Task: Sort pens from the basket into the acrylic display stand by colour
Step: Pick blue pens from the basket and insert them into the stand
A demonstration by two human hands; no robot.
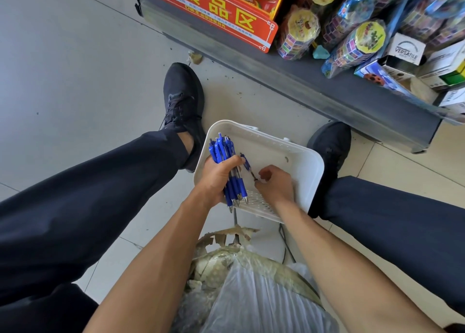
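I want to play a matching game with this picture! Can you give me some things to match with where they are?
Things:
1. bundle of blue pens
2. single blue pen
3. white basket
4. red sign

Places:
A. on the floor between the shoes
B. gripped in the left hand
C. on the shelf edge up top
D. pinched by the right hand

Pairs: 1-B, 2-D, 3-A, 4-C

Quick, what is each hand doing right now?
Left hand: grips a bundle of blue pens.
Right hand: pinches a single blue pen over the white basket.
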